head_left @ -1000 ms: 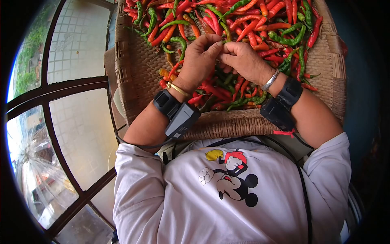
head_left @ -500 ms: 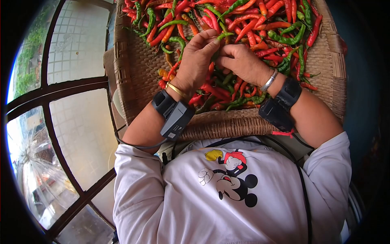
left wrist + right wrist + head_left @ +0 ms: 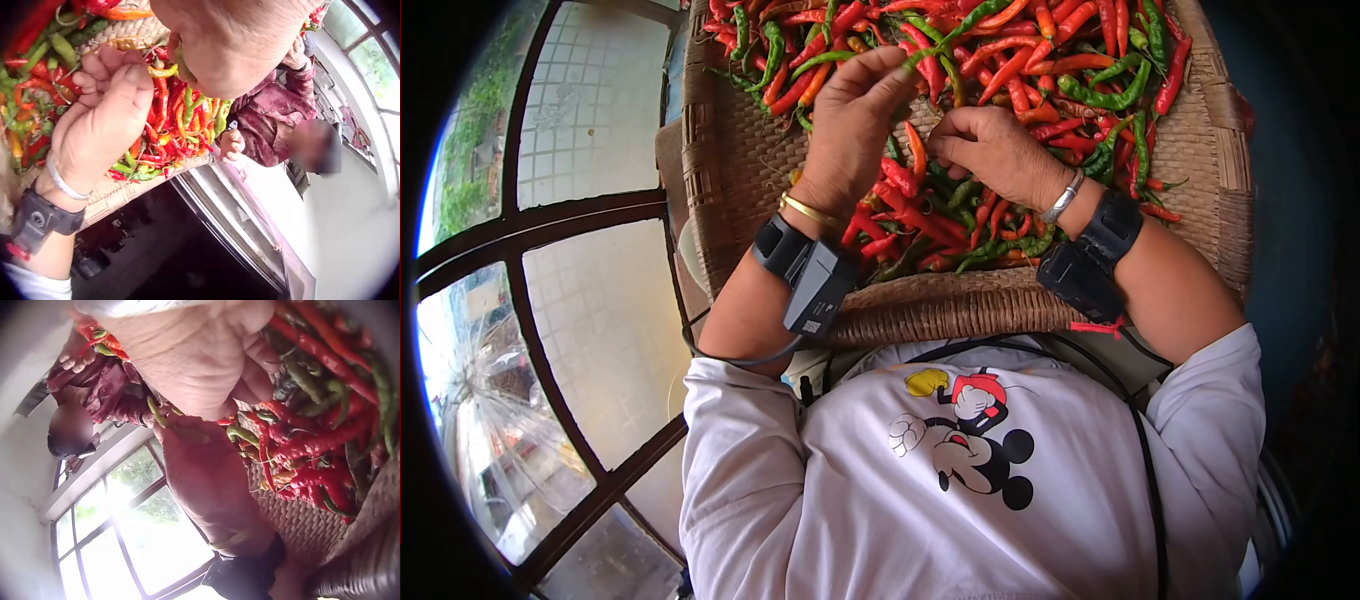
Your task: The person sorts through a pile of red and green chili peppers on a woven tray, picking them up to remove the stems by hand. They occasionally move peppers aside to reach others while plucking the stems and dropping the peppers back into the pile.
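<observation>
The woven basket [image 3: 960,318] spans the area in front of the person; work over its interior, so that a dropped pepper lands inside. A mixed far heap [image 3: 1012,72] of red, orange and green peppers lies along the far side. A smaller near heap [image 3: 945,225], largely red with some green, lies toward the near rim. The hands are between and above these heaps.

Left hand [image 3: 855,125]: extended toward the far heap, thumb and index finger pinching a green pepper. Right hand [image 3: 1005,155]: apart from the left hand, above the right part of the near heap, its fingers bent inward; whether it holds anything small cannot be told. An orange pepper [image 3: 916,148] points up in the gap between the hands.

The left wrist camera [image 3: 817,285] overlaps the near rim in the head view. Raise the forearm slightly during any reach, as contact there would probably jar the basket.

The green pepper [image 3: 156,412] projects beyond the left fingertips, clear of the palm. Recommended handling: pinch lightly with the finger pads only, since firm pressure would likely bruise or split the flesh. Lower the pepper before releasing it. In the head view its tip meets another green pepper [image 3: 968,22]; confirm which is gripped before moving, as similar colours make confusion likely.
</observation>
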`<state>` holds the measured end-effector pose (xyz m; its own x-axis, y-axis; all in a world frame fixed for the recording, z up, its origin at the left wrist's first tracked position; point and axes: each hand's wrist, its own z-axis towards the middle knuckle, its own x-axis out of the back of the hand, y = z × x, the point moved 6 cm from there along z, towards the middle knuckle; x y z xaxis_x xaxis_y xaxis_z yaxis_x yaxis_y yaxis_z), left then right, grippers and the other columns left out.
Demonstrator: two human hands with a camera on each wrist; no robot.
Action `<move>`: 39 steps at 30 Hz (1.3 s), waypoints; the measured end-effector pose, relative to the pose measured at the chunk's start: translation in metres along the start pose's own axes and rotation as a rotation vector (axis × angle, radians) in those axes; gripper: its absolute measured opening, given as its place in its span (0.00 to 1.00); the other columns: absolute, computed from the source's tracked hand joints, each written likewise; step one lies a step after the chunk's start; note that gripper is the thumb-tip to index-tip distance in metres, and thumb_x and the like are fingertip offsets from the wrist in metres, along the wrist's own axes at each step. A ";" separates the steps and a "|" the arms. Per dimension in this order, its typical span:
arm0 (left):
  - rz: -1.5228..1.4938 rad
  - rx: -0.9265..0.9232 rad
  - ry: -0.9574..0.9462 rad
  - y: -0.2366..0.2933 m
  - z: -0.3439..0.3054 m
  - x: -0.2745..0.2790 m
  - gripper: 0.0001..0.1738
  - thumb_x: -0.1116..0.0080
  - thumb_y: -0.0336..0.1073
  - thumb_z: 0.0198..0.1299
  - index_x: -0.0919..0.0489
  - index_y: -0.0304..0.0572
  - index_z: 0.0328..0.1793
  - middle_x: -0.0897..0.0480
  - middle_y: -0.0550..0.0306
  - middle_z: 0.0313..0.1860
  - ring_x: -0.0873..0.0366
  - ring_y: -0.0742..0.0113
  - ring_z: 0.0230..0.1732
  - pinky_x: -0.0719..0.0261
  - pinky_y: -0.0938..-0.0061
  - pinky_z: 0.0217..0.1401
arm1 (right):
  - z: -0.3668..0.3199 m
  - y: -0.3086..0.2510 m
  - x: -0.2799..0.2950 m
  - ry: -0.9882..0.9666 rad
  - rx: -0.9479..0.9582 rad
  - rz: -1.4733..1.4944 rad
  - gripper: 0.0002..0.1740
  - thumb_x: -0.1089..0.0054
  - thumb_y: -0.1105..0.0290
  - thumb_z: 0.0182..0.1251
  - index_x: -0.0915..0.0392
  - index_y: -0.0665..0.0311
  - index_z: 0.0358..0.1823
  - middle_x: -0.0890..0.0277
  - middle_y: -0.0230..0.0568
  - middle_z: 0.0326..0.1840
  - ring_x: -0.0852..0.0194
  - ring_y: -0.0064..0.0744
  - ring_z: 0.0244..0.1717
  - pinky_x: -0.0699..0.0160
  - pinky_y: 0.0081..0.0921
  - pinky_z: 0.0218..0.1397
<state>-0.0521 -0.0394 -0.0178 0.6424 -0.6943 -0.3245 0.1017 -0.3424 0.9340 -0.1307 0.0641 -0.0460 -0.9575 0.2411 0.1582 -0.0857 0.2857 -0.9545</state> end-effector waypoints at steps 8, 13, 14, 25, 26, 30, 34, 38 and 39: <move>0.146 -0.274 0.064 0.013 0.017 0.023 0.14 0.50 0.27 0.59 0.29 0.33 0.52 0.25 0.58 0.46 0.28 0.75 0.45 0.29 0.82 0.48 | -0.001 -0.004 -0.002 -0.027 0.022 -0.008 0.11 0.48 0.66 0.60 0.26 0.68 0.30 0.27 0.31 0.22 0.26 0.19 0.22 0.28 0.21 0.27; 0.736 -0.419 0.112 0.005 0.023 0.032 0.16 0.44 0.28 0.53 0.27 0.35 0.49 0.25 0.52 0.46 0.28 0.69 0.47 0.30 0.77 0.51 | -0.002 -0.005 -0.001 -0.019 0.001 0.005 0.10 0.48 0.67 0.60 0.26 0.68 0.29 0.27 0.30 0.21 0.27 0.20 0.22 0.29 0.20 0.27; 0.799 -0.516 0.056 0.005 0.019 0.024 0.13 0.42 0.28 0.51 0.24 0.36 0.44 0.24 0.51 0.43 0.25 0.65 0.43 0.28 0.75 0.47 | -0.002 -0.004 -0.001 -0.018 0.001 0.006 0.10 0.48 0.67 0.60 0.26 0.68 0.29 0.27 0.30 0.21 0.27 0.20 0.22 0.29 0.20 0.27; 1.361 -0.539 -0.553 -0.017 -0.014 -0.026 0.14 0.46 0.31 0.45 0.23 0.43 0.41 0.23 0.52 0.36 0.23 0.53 0.35 0.24 0.64 0.39 | -0.005 -0.006 -0.011 -0.161 0.017 -0.067 0.11 0.46 0.67 0.57 0.26 0.68 0.24 0.29 0.33 0.16 0.30 0.20 0.18 0.31 0.21 0.23; 1.362 -0.541 -0.553 -0.017 -0.015 -0.027 0.14 0.46 0.31 0.45 0.23 0.43 0.41 0.23 0.52 0.36 0.23 0.53 0.35 0.24 0.64 0.39 | -0.004 -0.004 -0.012 -0.160 0.018 -0.068 0.11 0.46 0.67 0.57 0.26 0.68 0.24 0.29 0.33 0.16 0.30 0.20 0.18 0.31 0.21 0.23; 1.376 -0.537 -0.546 -0.018 -0.013 -0.028 0.12 0.44 0.35 0.45 0.23 0.43 0.38 0.22 0.52 0.32 0.23 0.52 0.35 0.24 0.64 0.37 | 0.000 -0.004 -0.006 -0.078 0.110 -0.091 0.12 0.45 0.66 0.58 0.26 0.67 0.22 0.30 0.32 0.15 0.32 0.19 0.17 0.32 0.21 0.22; 1.338 -0.236 -0.637 -0.030 -0.016 -0.028 0.12 0.40 0.37 0.45 0.23 0.42 0.36 0.22 0.50 0.29 0.24 0.50 0.34 0.25 0.64 0.37 | -0.002 -0.013 0.004 0.033 0.099 0.006 0.14 0.47 0.65 0.60 0.26 0.67 0.22 0.29 0.32 0.15 0.32 0.18 0.17 0.32 0.19 0.22; 1.419 -0.285 -0.689 -0.025 -0.022 -0.035 0.14 0.39 0.40 0.46 0.23 0.42 0.38 0.22 0.49 0.30 0.24 0.50 0.34 0.25 0.64 0.37 | 0.001 -0.014 0.013 0.116 0.108 0.035 0.15 0.48 0.63 0.61 0.26 0.68 0.22 0.29 0.33 0.16 0.32 0.18 0.17 0.30 0.18 0.22; 1.440 -0.262 -0.698 -0.025 -0.022 -0.036 0.15 0.39 0.41 0.45 0.23 0.43 0.38 0.22 0.49 0.30 0.24 0.50 0.34 0.25 0.64 0.37 | 0.001 -0.014 0.015 0.137 0.109 0.049 0.16 0.49 0.63 0.61 0.26 0.68 0.22 0.28 0.33 0.16 0.31 0.18 0.18 0.30 0.18 0.22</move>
<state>-0.0605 0.0080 -0.0265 -0.1290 -0.4890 0.8627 -0.0806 0.8722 0.4824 -0.1440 0.0632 -0.0306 -0.9153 0.3787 0.1370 -0.0768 0.1698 -0.9825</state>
